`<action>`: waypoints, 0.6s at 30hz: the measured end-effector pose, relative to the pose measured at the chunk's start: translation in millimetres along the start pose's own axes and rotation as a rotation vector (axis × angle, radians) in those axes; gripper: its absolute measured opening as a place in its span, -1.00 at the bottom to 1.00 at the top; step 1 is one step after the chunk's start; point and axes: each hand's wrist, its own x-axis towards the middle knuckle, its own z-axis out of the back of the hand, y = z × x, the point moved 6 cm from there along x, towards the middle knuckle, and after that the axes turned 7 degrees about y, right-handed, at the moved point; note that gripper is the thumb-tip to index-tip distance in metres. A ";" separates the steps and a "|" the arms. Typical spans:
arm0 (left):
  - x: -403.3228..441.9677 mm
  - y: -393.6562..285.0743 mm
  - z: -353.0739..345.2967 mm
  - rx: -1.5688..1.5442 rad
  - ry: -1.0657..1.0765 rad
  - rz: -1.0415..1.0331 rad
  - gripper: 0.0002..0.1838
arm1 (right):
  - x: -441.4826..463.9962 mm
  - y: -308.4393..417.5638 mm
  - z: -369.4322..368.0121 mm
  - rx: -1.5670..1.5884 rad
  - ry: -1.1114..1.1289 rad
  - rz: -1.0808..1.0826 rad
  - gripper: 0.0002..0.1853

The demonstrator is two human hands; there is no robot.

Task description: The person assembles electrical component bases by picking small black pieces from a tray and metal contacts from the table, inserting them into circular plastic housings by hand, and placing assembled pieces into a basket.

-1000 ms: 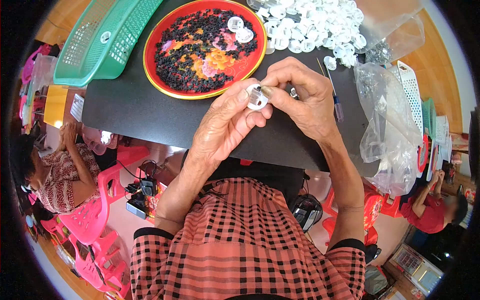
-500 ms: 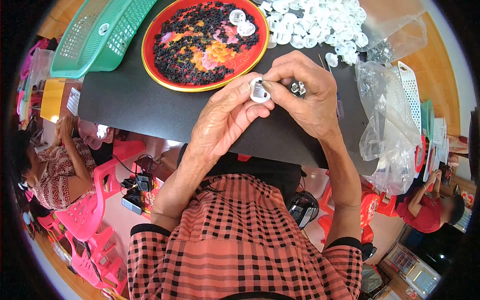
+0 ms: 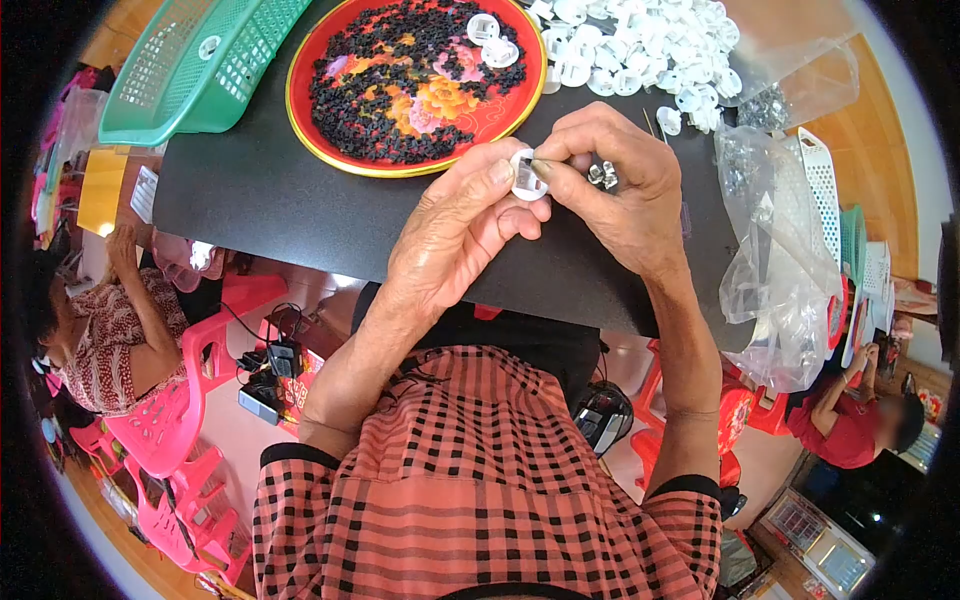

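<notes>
Over the table's near edge, my left hand [image 3: 450, 225] pinches a small white round plastic piece [image 3: 527, 186] between thumb and fingers. A rectangular opening shows in its face. From the right, my right hand [image 3: 630, 190] brings its closed thumb and forefinger against the piece's edge. Whatever small part may sit between those fingertips is hidden. Several shiny metal bits [image 3: 603, 175] show beside the right palm; whether they lie in the hand or on the table I cannot tell. Just beyond is a red floral tray [image 3: 492, 118] strewn with small black parts [image 3: 350, 125], with two white pieces [image 3: 499, 52] on it.
A heap of white pieces [image 3: 640, 50] covers the back right of the black table [image 3: 260, 215]. Clear plastic bags [image 3: 775, 260] lie along its right edge. At the back left stands a green basket [image 3: 190, 85]. People sit on both sides, with pink chairs [image 3: 165, 430] at left.
The white piece has turned in my fingers; dark spots seen on it before no longer show. My hands stay close together around it. The person at left has raised a hand.
</notes>
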 end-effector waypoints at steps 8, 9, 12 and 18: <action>0.9 2.5 3.2 0.008 0.004 -0.001 -0.62 | -1.6 -4.0 -1.6 0.058 -0.040 -0.031 -0.91; 1.0 2.6 3.5 0.020 0.001 0.002 -0.61 | -2.0 -5.9 -2.0 0.095 -0.042 -0.052 -0.91; 1.4 3.3 2.9 0.040 0.003 0.026 -0.58 | -3.1 -9.9 -3.1 0.126 -0.050 -0.061 -0.91; 1.7 2.6 1.1 0.048 0.030 0.019 -0.57 | -4.7 -11.7 -4.5 0.091 -0.026 -0.127 -0.92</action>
